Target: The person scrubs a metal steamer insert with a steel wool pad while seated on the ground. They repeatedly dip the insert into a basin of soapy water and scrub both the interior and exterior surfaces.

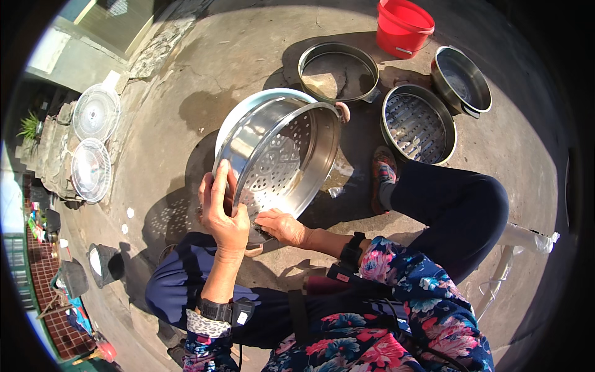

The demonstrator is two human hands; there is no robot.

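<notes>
A shiny steel steamer basket (279, 161) with a perforated bottom and handles is tilted up in front of me, its opening turned to the right. My left hand (226, 214) grips its near left rim, fingers along the outer wall. My right hand (282, 227) is closed and pressed against the inside of the lower wall; something dark shows under its fingertips, too hidden to name. Behind the basket, a pale blue basin (238, 115) shows only part of its rim.
A steel ring (338, 99), a slotted steamer tier (416, 127), a steel pan (462, 80) and a red bucket (404, 31) stand beyond on the concrete. Two fan grilles (96, 111) lie at the left. A dark bucket (106, 265) stands at lower left.
</notes>
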